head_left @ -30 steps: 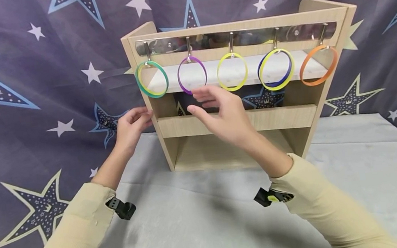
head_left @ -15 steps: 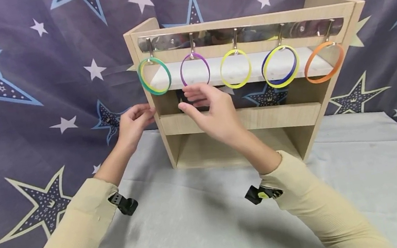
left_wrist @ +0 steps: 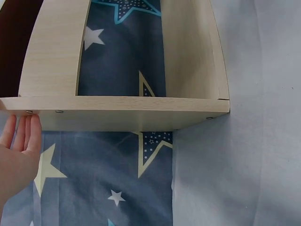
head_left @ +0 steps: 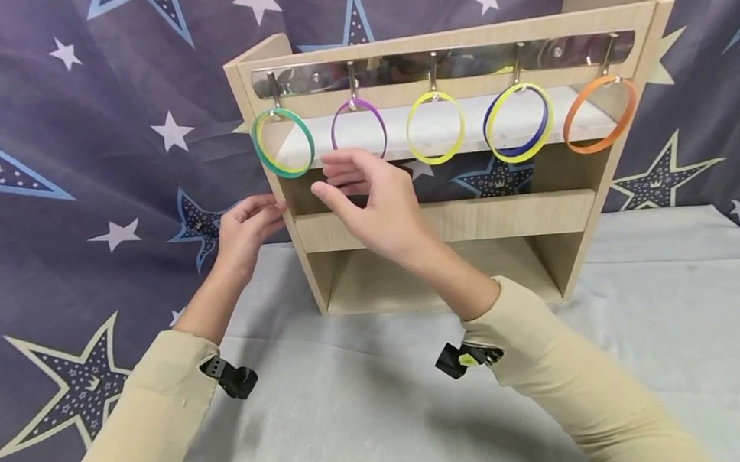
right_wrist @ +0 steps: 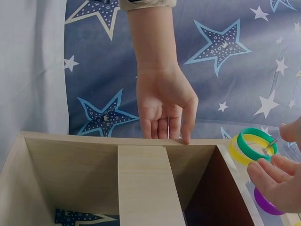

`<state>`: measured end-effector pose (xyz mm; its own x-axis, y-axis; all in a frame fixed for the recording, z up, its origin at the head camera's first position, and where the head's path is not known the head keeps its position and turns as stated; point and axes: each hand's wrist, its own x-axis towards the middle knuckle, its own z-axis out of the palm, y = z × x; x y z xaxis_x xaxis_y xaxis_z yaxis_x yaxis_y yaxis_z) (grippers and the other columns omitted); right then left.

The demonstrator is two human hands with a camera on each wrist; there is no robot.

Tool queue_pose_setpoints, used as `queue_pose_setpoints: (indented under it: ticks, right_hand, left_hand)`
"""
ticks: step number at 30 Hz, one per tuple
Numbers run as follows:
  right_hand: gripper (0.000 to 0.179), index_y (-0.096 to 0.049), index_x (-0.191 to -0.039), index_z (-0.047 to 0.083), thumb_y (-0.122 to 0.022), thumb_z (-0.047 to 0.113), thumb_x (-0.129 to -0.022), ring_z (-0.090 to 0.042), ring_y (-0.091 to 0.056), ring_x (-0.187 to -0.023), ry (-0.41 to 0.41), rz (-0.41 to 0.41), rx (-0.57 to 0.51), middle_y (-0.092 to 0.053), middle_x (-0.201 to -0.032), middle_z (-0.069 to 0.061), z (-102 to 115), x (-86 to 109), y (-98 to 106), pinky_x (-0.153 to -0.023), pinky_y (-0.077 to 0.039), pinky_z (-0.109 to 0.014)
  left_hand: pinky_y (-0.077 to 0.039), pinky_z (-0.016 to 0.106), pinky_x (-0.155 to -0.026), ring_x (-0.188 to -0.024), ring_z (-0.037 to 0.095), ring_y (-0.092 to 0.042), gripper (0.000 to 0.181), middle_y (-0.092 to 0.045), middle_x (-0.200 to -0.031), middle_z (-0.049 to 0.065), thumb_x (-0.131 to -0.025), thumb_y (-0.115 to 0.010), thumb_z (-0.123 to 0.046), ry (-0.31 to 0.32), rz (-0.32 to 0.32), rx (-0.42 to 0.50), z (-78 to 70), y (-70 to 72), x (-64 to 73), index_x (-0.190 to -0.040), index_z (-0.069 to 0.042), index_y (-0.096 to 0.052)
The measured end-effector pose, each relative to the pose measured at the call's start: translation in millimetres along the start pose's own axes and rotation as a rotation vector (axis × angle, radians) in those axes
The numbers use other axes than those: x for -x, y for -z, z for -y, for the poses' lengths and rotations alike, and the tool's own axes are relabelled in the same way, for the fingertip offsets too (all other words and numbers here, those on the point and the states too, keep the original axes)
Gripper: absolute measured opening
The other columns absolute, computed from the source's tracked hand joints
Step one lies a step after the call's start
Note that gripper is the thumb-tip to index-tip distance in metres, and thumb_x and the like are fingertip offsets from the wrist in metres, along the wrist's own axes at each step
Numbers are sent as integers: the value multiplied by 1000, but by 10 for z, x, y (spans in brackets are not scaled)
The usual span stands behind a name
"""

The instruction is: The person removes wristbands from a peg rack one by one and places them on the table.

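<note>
One right grip point(head_left: 375, 203), in front of the wooden rack point(head_left: 521, 215), toward its left end: fingers loosely bent, thumb spread away from them. Purple ring point(right_wrist: 265, 205) hangs on the rack's second hook from left, lower part hidden behind the fingers in the head view. Green ring point(right_wrist: 240, 142) and yellow ring point(right_wrist: 236, 154) share the rack's leftmost hook, near the right fingertips; contact, cannot tell. Left grip point(head_left: 246, 228) at the rack's left side, fingers fairly straight, tips against its outer face. Farther right along the rack's metal strip point(head_left: 392, 71): second yellow ring point(head_left: 439, 160), blue ring point(head_left: 541, 131) with third yellow ring point(head_left: 519, 159), orange ring point(head_left: 590, 149) rightmost. Under the rack, pale grey table point(head_left: 340, 435); behind it, star-patterned cloth point(head_left: 33, 249).
</note>
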<state>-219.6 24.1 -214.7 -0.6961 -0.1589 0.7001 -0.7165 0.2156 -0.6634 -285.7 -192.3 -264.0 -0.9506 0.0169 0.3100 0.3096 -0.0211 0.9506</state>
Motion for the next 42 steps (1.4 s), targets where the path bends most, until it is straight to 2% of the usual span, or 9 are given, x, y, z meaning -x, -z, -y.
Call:
queue_pose_setpoints:
  ticks: [9,18,23,26,30,36,42]
  right_hand:
    - [38,-59,-122,-1,-68,14,-88,-21,-69,-100,-68,-52,-60,-70,-108,-16,16,-37,-112,-86,-55,-20]
    - [37,-61,-122,2,-69,16,-88,-20,-70,-97,-201,-58,-128,-72,-109,-15,11,-86,-193,-84,-56,-22]
    - [37,-61,-122,1,-68,15,-89,-23,-70,-98,-246,-77,-158,-71,-111,-17,6,-110,-234,-85,-56,-22]
    - [36,-61,-121,0,-67,14,-89,-25,-71,-95,-273,-86,-192,-71,-111,-17,9,-126,-268,-81,-57,-23]
    - [33,-61,-119,-2,-67,12,-90,-30,-72,-92,-298,-100,-253,-71,-109,-19,8,-141,-312,-77,-59,-28]
    - [30,-59,-116,-6,-65,7,-90,-39,-70,-94,-322,-139,-353,-70,-106,-25,13,-153,-349,-81,-58,-42]
    - [26,-60,-111,-8,-65,5,-89,-39,-70,-90,-306,-187,-390,-69,-102,-27,7,-159,-380,-79,-59,-43]
  left_hand:
    - [-55,16,-80,-86,2,-65,17,-65,-86,-8,-91,-56,-2,51,9,97,13,3,-42,-84,-15,-65]
    - [-53,17,-82,-87,3,-64,22,-65,-87,-8,-92,-52,-1,51,41,156,22,-2,-73,-84,-16,-66]
    - [-52,18,-84,-87,4,-63,26,-65,-86,-8,-93,-49,0,72,53,205,24,-3,-87,-81,-16,-66]
    - [-51,18,-84,-87,5,-63,28,-65,-86,-7,-93,-47,0,83,51,224,27,2,-94,-81,-16,-66]
    - [-51,18,-84,-89,4,-63,27,-65,-90,-8,-93,-47,-2,86,54,201,34,8,-97,-82,-17,-67]
    - [-50,18,-85,-92,4,-62,24,-62,-95,-6,-93,-48,-4,73,58,165,50,12,-97,-85,-18,-66]
    - [-49,18,-86,-93,4,-61,22,-61,-97,-7,-94,-48,-6,80,52,146,43,0,-95,-86,-19,-65]
